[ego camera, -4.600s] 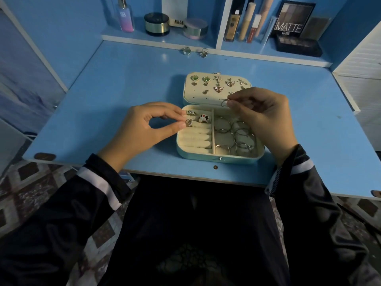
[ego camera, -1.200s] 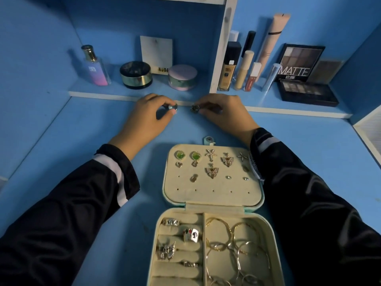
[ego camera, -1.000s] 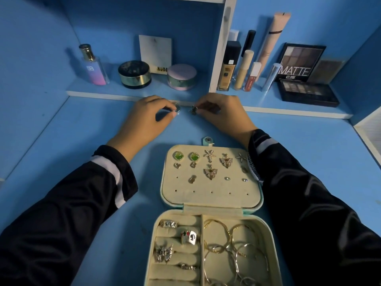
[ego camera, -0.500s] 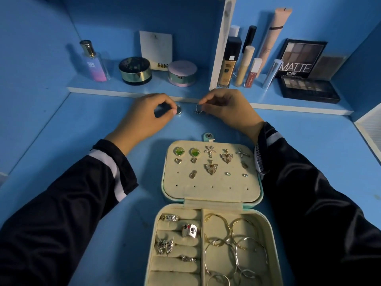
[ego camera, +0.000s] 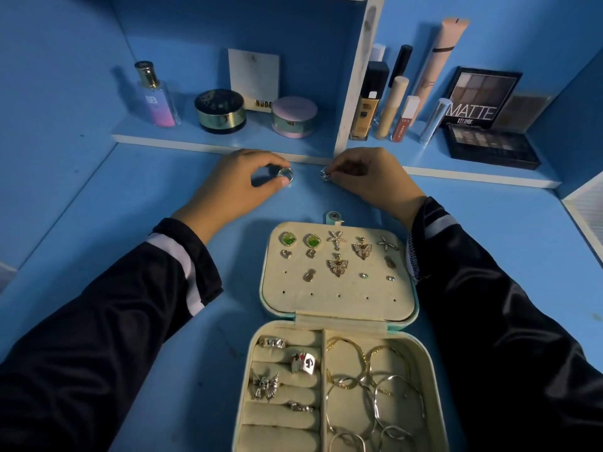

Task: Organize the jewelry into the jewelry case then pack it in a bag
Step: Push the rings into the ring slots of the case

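We're mid-sort: left hand point(ego camera: 239, 184) pinches a plain ring point(ego camera: 285, 174), right hand point(ego camera: 365, 177) pinches a stone ring point(ego camera: 325, 174), both at the far edge of the bench point(ego camera: 98, 223). Jewelry case point(ego camera: 336, 324) lies open nearer us; next, seat both in free ring rolls.

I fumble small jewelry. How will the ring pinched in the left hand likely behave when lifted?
The ring is a thin, shiny band, so probably light but slippery where the left hand pinches it. Being round, it would likely roll across the flat desk if dropped. It looks rigid, unlikely to bend.
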A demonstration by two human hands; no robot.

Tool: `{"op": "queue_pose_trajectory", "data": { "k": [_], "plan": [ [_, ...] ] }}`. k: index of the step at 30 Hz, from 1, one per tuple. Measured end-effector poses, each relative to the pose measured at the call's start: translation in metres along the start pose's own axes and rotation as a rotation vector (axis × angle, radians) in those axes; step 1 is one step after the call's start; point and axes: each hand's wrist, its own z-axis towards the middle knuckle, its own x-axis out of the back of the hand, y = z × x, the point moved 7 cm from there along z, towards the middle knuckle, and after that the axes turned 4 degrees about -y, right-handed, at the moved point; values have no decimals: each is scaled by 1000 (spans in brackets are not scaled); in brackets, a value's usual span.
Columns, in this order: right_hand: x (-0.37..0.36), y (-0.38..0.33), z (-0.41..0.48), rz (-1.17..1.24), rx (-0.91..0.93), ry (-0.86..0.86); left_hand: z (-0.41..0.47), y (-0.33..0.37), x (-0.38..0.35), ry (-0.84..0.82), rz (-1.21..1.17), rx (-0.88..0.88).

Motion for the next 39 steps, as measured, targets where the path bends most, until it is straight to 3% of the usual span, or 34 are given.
{"op": "queue_pose_trajectory", "data": {
  "k": [8,20,39],
  "plan": [
    [2,1,0,-78,-15,2,-1,6,0,10,29,-61],
    [3,-4,-3,8,89,4,0,2,-3,-30,-97,-5],
    [7,-7,-14,-131,150,8,-3,4,0,-3,-145,23]
  ]
}}
